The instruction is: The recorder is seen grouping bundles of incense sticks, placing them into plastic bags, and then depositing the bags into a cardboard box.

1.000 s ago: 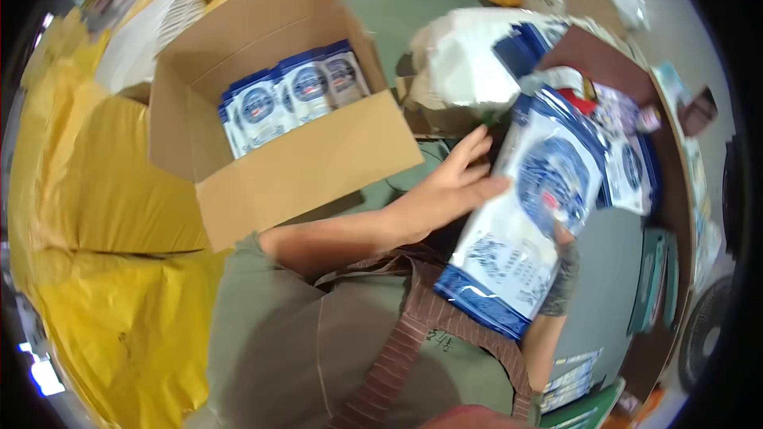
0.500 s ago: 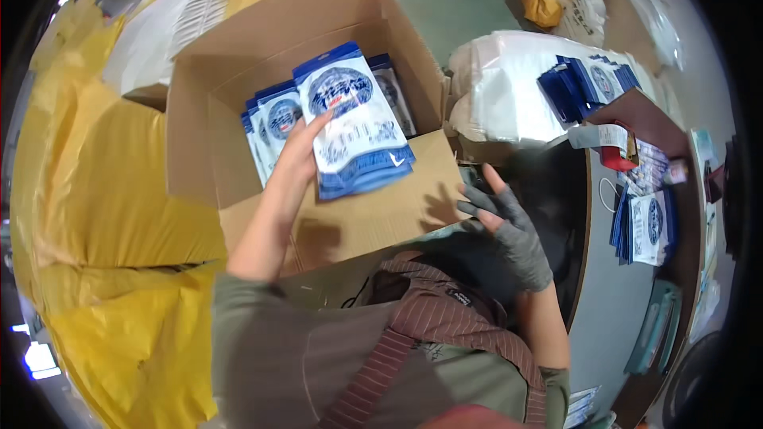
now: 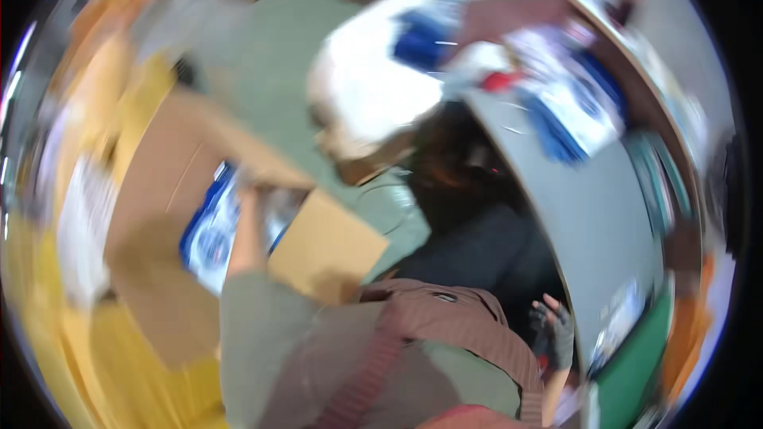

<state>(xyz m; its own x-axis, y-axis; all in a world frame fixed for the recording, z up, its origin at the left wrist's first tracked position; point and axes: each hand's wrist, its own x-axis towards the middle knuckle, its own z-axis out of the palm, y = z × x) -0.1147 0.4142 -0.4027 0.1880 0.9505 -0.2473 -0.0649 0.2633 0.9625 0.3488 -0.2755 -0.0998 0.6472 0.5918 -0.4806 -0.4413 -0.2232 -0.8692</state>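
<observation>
A cardboard box point(image 3: 159, 183) stands on the left with blue-and-white printed pouches point(image 3: 213, 242) in it. Inside it, among the pouches, is my left hand point(image 3: 251, 197); blur and the box hide its fingers, so its grip cannot be made out. Down at the right, beside the edge of the grey desk point(image 3: 592, 214), hangs my right hand point(image 3: 554, 332) in a grey fingerless glove. Its fingers are loosely bent and apart, with nothing visible in them.
More blue-and-white pouches point(image 3: 584, 111) lie on the desk, and dark blue ones point(image 3: 421, 38) rest on a large white wrapped bundle point(image 3: 373, 71). Green folders point(image 3: 660, 183) stand along the desk's right side. Yellow sacks point(image 3: 159, 397) crowd the far left.
My view has swung to the right, blurring the picture. My left hand, which held a pouch above the box, is now down inside it. My right hand has dropped away from the box toward the desk.
</observation>
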